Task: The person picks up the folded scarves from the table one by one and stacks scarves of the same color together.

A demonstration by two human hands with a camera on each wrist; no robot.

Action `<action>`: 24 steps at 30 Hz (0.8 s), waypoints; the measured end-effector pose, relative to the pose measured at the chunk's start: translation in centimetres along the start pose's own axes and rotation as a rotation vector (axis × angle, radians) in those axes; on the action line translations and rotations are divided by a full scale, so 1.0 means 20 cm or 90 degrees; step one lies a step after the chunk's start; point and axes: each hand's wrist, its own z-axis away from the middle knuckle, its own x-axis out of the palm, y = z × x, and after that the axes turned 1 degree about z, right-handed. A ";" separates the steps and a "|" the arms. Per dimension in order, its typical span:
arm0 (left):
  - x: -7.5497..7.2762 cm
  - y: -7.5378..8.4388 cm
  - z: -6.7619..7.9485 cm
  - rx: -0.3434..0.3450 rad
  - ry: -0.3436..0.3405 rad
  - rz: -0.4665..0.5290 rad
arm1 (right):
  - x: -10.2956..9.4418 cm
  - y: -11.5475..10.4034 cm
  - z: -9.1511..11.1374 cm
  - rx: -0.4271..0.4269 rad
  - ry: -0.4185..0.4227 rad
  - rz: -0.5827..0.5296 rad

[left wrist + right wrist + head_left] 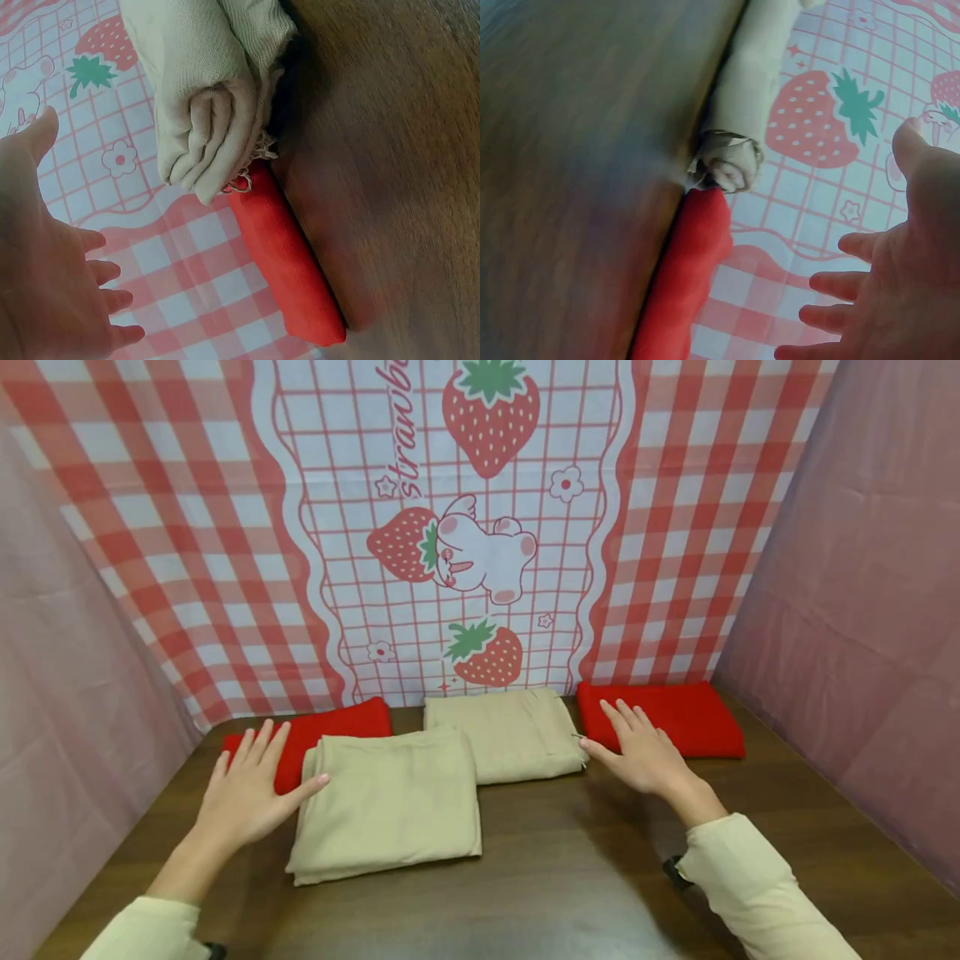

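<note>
Both hands are held out with straight, spread fingers and hold nothing. In the head view the left hand (pixel 243 793) is by the left edge of a folded beige cloth (pixel 390 802), its fingers in front of a folded red cloth (pixel 337 722). The right hand (pixel 641 752) is in front of a second red cloth (pixel 682 722), its thumb near the corner of another folded beige cloth (pixel 502 735). The left wrist view shows the near beige cloth's layered folds (pixel 210 112) and fringe, apart from the left hand (pixel 52 277). In the right wrist view, the right hand (pixel 900 277) stands apart from the cloths.
The cloths lie on a dark brown wooden table (pixel 525 893). Behind it hangs a red-and-white checked cloth (pixel 690 510) with strawberry prints. Pink curtains (pixel 862 610) close off both sides. The near beige cloth partly covers the view of the left red cloth and the far beige one.
</note>
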 end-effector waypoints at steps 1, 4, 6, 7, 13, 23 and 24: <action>0.00 0.00 0.00 -0.002 -0.001 0.002 | 0.00 0.00 0.00 0.000 -0.001 -0.001; 0.01 -0.01 0.01 -0.008 -0.004 0.009 | 0.00 -0.01 0.00 -0.001 -0.006 -0.001; 0.01 -0.01 0.01 -0.013 -0.006 0.012 | 0.01 -0.01 0.00 0.000 -0.012 -0.002; 0.01 -0.01 0.01 -0.015 -0.007 0.012 | 0.01 -0.01 0.00 -0.001 -0.013 -0.004; 0.00 0.00 0.01 -0.008 -0.007 0.008 | 0.01 -0.03 0.00 -0.007 -0.019 -0.027; -0.01 0.02 0.00 0.003 -0.003 -0.001 | 0.00 -0.05 0.00 -0.029 -0.020 -0.045; -0.01 0.02 0.00 0.004 -0.002 -0.002 | 0.00 -0.05 0.00 -0.029 -0.022 -0.042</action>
